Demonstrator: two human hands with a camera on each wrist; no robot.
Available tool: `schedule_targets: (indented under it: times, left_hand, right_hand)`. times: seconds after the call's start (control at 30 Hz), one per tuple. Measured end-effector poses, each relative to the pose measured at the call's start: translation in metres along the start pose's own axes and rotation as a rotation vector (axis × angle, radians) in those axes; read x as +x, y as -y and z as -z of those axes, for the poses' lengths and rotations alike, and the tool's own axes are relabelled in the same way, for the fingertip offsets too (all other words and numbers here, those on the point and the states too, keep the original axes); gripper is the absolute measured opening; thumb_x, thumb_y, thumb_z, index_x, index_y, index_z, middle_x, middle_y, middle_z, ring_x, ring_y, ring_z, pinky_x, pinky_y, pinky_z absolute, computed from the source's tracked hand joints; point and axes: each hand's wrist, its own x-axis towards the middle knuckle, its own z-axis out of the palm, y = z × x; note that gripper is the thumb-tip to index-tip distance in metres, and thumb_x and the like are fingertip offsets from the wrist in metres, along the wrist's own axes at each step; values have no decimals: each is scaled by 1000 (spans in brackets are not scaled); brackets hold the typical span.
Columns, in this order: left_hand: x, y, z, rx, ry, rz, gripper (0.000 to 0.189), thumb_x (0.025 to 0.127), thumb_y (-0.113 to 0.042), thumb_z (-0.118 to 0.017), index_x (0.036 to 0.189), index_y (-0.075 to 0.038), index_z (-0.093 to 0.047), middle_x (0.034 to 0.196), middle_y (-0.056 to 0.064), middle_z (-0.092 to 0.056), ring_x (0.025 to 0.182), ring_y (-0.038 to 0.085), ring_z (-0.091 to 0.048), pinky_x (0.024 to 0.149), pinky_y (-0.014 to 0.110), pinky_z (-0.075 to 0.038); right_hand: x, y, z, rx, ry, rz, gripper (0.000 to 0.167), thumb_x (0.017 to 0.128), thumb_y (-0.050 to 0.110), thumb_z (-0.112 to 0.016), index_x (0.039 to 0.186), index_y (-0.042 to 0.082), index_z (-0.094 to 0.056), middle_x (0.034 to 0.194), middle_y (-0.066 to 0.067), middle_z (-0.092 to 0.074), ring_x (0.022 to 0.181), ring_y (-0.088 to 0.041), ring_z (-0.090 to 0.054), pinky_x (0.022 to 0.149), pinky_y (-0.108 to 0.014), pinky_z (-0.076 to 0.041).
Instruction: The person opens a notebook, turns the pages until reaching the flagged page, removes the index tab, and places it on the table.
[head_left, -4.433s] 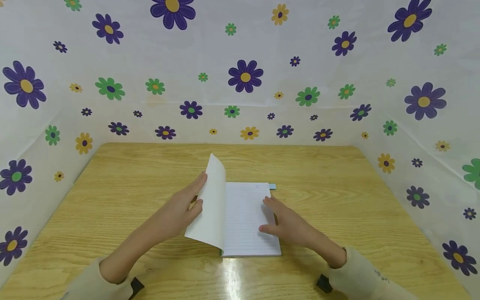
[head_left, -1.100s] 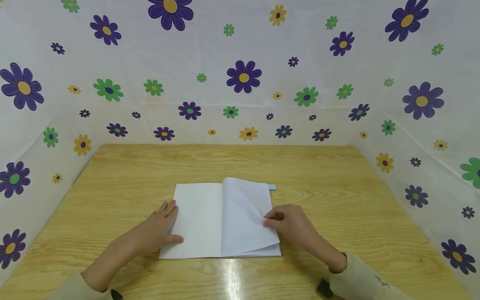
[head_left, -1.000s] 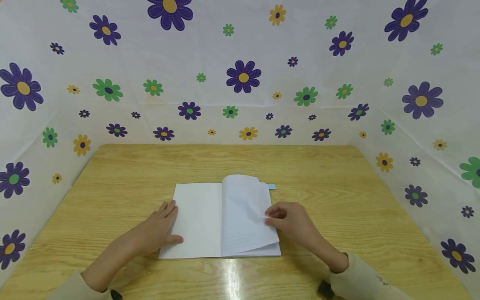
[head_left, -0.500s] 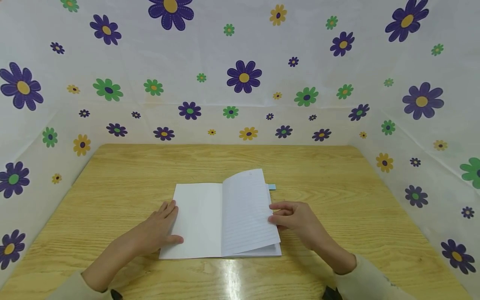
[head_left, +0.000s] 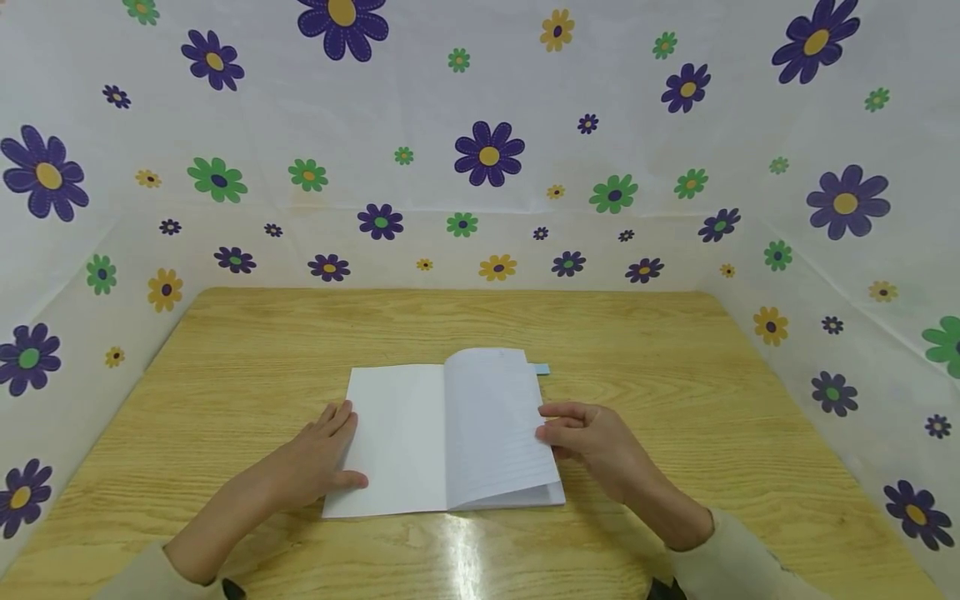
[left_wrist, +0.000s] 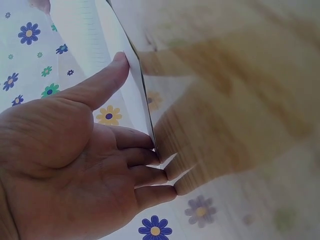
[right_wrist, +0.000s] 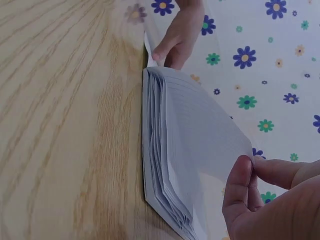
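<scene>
An open notebook lies on the table, its left side blank white and its right side lined. My left hand rests on the outer edge of the left side, thumb on the paper and fingers straight; the left wrist view shows this hand with its fingertips at the table. With thumb and fingers my right hand pinches the outer edge of a lined page, which is raised and bowed. In the right wrist view that page stands off the stacked sheets beneath.
A light blue tab sticks out past the notebook's far right corner. The wooden table surrounds the notebook. White sheeting with printed flowers borders the table at the back and both sides.
Earlier my left hand turned a white leaf over to the left and came down on it. My right hand then pinched and raised the lined page, which has since bowed slightly lower.
</scene>
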Motion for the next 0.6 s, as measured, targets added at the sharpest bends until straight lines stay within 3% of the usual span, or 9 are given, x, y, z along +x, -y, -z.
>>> schedule_targets:
  times: [0.37,0.6]
  left_hand:
    - [1,-1,1,8,-1,1,97,95,-44,-72,151,22,-27,162,40,-14,149,59,-9,114,74,-19]
    - [1,-3,2,57,-25,-2,96,94,-44,-74,149,22,-32,160,41,-19,148,60,-14,115,71,-23]
  right_hand:
    - [4,-4,-4,93,38,-51,48,99,8,-68,136,-15,-49,96,-3,-69,84,-12,-63,77,-24,-55]
    - [10,-7,-12,124,36,-19,34,97,6,-71,124,-10,-59,96,-2,-70,83,-14,-63,77,-25,-55]
